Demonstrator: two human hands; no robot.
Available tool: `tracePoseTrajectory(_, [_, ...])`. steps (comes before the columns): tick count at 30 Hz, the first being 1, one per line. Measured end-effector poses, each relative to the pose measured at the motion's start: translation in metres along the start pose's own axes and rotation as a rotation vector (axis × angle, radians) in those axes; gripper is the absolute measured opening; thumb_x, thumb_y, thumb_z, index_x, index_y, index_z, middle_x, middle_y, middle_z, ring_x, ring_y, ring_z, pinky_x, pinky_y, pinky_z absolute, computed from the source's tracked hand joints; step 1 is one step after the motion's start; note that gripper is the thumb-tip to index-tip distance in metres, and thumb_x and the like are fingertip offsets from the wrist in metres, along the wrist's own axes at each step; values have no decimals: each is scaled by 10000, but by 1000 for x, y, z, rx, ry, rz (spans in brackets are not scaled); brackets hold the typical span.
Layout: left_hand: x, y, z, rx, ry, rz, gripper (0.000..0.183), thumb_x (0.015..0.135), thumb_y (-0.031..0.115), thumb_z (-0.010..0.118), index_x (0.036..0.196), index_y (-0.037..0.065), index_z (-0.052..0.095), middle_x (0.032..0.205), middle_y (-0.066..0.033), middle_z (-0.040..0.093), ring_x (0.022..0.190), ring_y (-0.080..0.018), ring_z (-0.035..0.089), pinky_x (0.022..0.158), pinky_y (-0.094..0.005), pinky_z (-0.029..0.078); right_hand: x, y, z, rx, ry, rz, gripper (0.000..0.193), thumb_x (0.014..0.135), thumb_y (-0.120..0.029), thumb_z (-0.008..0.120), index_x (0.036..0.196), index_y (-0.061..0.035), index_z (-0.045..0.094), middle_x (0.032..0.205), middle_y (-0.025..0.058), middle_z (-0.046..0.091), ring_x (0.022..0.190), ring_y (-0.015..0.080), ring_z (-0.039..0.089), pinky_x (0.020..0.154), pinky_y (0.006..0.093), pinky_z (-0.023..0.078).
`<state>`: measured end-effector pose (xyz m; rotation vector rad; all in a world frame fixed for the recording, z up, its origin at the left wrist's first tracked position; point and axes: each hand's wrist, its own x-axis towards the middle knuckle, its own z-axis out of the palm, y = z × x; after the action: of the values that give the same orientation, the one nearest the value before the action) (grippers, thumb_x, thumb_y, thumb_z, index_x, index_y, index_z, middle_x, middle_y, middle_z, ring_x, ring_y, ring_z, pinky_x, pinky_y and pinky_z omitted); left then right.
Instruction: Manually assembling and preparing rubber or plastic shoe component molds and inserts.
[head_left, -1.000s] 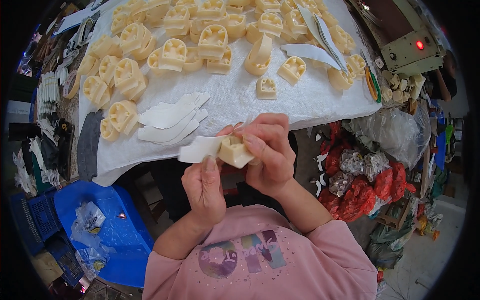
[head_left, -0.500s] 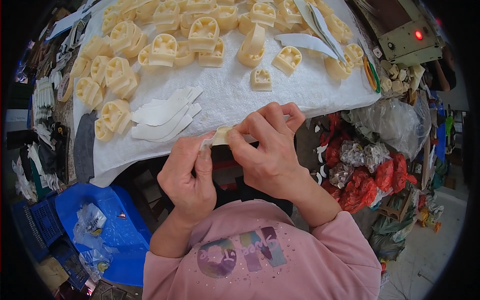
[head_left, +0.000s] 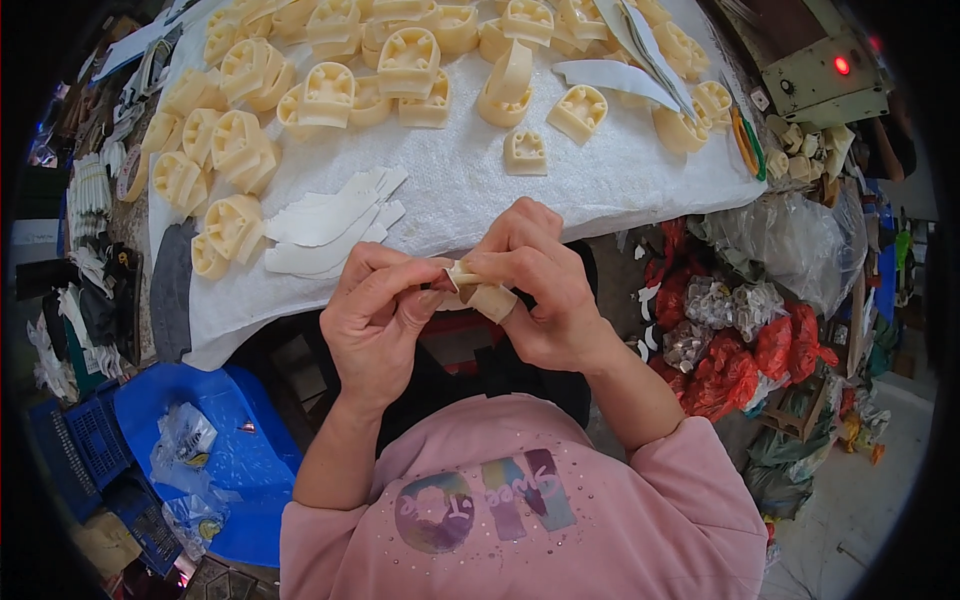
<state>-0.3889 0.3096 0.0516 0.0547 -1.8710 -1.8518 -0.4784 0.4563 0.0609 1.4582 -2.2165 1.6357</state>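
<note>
Just off the near edge of the table, I hold a small cream shoe heel (head_left: 492, 300) between my two hands. My right hand (head_left: 552, 285) is closed round it, thumb below and fingers above. My left hand (head_left: 372, 320) pinches the end of a thin white strip (head_left: 452, 274) that lies against the heel. How far the strip goes round is hidden by my fingers. A stack of curved white strips (head_left: 335, 228) rests on the table beyond my left hand. One loose cream heel (head_left: 525, 152) stands past my right hand.
Many cream heels (head_left: 408, 65) crowd the back and left of the white-covered table (head_left: 420, 170). Longer white pieces (head_left: 620, 80) and coloured rings (head_left: 746, 145) lie right. A blue tub (head_left: 250, 470) stands low left. Red plastic bags (head_left: 720, 375) fill the lower right.
My right hand has turned, and more of the cream heel now shows below its fingers. The left hand has shifted its pinch slightly upward and right along the white strip.
</note>
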Motion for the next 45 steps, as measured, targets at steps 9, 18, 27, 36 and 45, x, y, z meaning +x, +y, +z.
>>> tracePoseTrajectory(9, [10,4,-1,490,-108,365,153,793,124,693,790,2,602,646,-63,504,598,-204,458,518,-282,378,-1,-10,-1,105,-125,49,269,600,38,590,841,-79,566,768,58,442,774,236,442,755,351,289])
tracePoseTrajectory(18, [0,8,-4,462,-36,414,112,696,15,710,757,38,619,683,-46,507,635,-211,469,588,-312,396,-6,-3,5,7,-31,-109,301,635,-50,684,919,-62,587,917,59,551,877,249,483,777,375,348])
tracePoseTrajectory(27, [-7,4,-23,433,77,397,322,593,-91,679,860,86,647,745,-43,477,767,-238,491,668,-321,423,-26,-16,12,353,33,413,171,805,-106,669,931,-29,582,886,91,601,756,204,576,695,295,461])
tracePoseTrajectory(36, [-9,-1,-11,331,-166,487,304,596,-94,646,879,-2,584,934,-144,580,818,-303,602,668,-349,492,-35,-24,24,996,298,656,274,971,-231,454,1116,0,475,1043,157,612,796,172,635,510,268,521])
tracePoseTrajectory(45, [-8,7,1,743,-186,556,225,599,-32,648,810,-9,573,873,-128,553,725,-251,554,571,-323,437,-29,-32,18,747,242,627,214,959,-137,440,1067,2,561,929,99,655,759,140,641,555,242,521])
